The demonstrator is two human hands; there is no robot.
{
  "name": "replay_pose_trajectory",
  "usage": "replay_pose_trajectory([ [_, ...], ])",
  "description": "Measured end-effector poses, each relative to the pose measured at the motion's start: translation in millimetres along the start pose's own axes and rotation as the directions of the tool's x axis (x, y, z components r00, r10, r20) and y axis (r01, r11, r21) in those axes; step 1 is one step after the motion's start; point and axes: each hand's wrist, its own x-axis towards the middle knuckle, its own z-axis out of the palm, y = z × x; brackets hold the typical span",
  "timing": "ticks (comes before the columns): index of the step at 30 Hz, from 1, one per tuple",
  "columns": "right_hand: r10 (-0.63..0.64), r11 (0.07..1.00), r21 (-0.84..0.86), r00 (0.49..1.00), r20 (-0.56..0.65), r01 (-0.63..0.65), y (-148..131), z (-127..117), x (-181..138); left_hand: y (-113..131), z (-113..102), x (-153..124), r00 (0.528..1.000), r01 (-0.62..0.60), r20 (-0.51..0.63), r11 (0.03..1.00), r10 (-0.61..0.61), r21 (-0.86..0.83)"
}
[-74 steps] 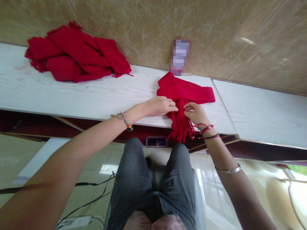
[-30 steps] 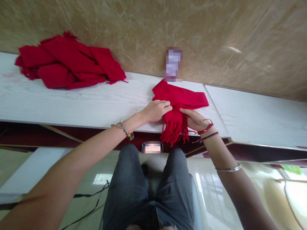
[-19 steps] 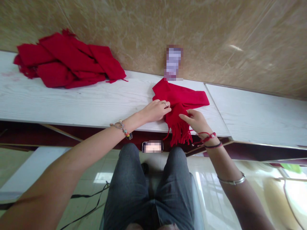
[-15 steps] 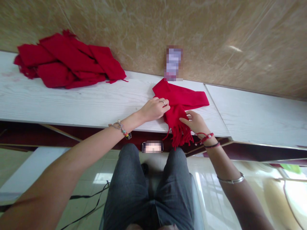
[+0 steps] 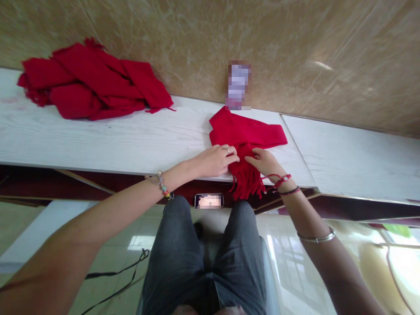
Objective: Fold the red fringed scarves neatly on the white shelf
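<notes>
A folded red scarf (image 5: pixel 254 131) lies on the white wood-grain tabletop (image 5: pixel 157 144) in front of me. Its fringed end points toward me and hangs over the front edge. My left hand (image 5: pixel 216 161), with a ring on one finger, pinches the left side of the scarf just above the fringe. On the other side, the curled fingers of my right hand (image 5: pixel 265 162) grip the scarf at the top of the fringe. A small gap of red cloth separates the two hands.
A loose heap of red scarves (image 5: pixel 98 87) rests at the back left against the marbled wall (image 5: pixel 164 43). A blurred-out upright rectangle (image 5: pixel 238 85) stands at the wall behind the folded scarf. Below the table edge sits a phone (image 5: pixel 209 200), above my knees.
My left hand has slid down and slightly right along the scarf, toward the fringe. My right hand has shifted a little up, and the fringe has drawn slightly upward.
</notes>
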Motion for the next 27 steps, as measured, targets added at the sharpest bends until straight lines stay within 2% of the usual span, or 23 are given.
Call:
replay_pose_trajectory([
  [3, 0.023, 0.995, 0.098, 0.999, 0.037, -0.026, 2, -3, -4, -3, -2, 4, 0.990, -0.089, 0.114, 0.996, 0.086, 0.018],
  [8, 0.118, 0.903, 0.386, 0.973, 0.196, -0.187, 2, -2, 7, -33, 5, 18, 0.989, -0.118, 0.099, 0.991, 0.113, 0.055],
  [10, 0.178, 0.869, 0.435, 0.969, 0.173, -0.237, 2, 6, 24, -52, 9, 26, 0.994, -0.057, 0.102, 0.997, 0.051, 0.058],
  [13, 0.227, 0.892, 0.389, 0.972, 0.055, -0.230, -1, 21, 53, -76, 14, 35, 0.991, 0.072, 0.111, 0.997, -0.072, 0.006],
  [15, 0.227, 0.902, 0.374, 0.974, 0.014, -0.215, -6, 28, 66, -82, 17, 35, 0.985, 0.167, 0.048, 0.980, -0.163, -0.108],
  [16, 0.222, 0.902, 0.381, 0.975, 0.002, -0.206, -9, 31, 70, -82, 17, 33, 0.969, 0.241, -0.009, 0.952, -0.247, -0.191],
  [17, 0.219, 0.898, 0.394, 0.976, -0.016, -0.195, -12, 32, 72, -80, 18, 31, 0.931, 0.328, -0.057, 0.896, -0.360, -0.300],
  [18, 0.217, 0.891, 0.416, 0.976, -0.035, -0.183, -15, 33, 72, -78, 19, 27, 0.874, 0.409, -0.069, 0.803, -0.482, -0.434],
  [19, 0.218, 0.879, 0.444, 0.974, -0.052, -0.173, -19, 32, 70, -76, 19, 24, 0.812, 0.464, -0.028, 0.674, -0.583, -0.574],
  [20, 0.225, 0.863, 0.477, 0.972, -0.067, -0.167, -22, 32, 69, -74, 19, 21, 0.764, 0.490, 0.059, 0.517, -0.643, -0.702],
  [22, 0.257, 0.817, 0.550, 0.963, -0.084, -0.170, -29, 29, 65, -72, 16, 19, 0.726, 0.475, 0.270, 0.177, -0.633, -0.862],
  [24, 0.288, 0.759, 0.619, 0.957, -0.044, -0.200, -35, 25, 62, -71, 12, 21, 0.716, 0.428, 0.404, -0.098, -0.569, -0.898],
  [25, 0.298, 0.732, 0.645, 0.954, -0.014, -0.220, -38, 23, 61, -70, 10, 24, 0.706, 0.406, 0.447, -0.203, -0.550, -0.891],
  [27, 0.290, 0.700, 0.666, 0.955, 0.066, -0.259, -43, 18, 60, -66, 5, 30, 0.692, 0.378, 0.507, -0.340, -0.514, -0.861],
])
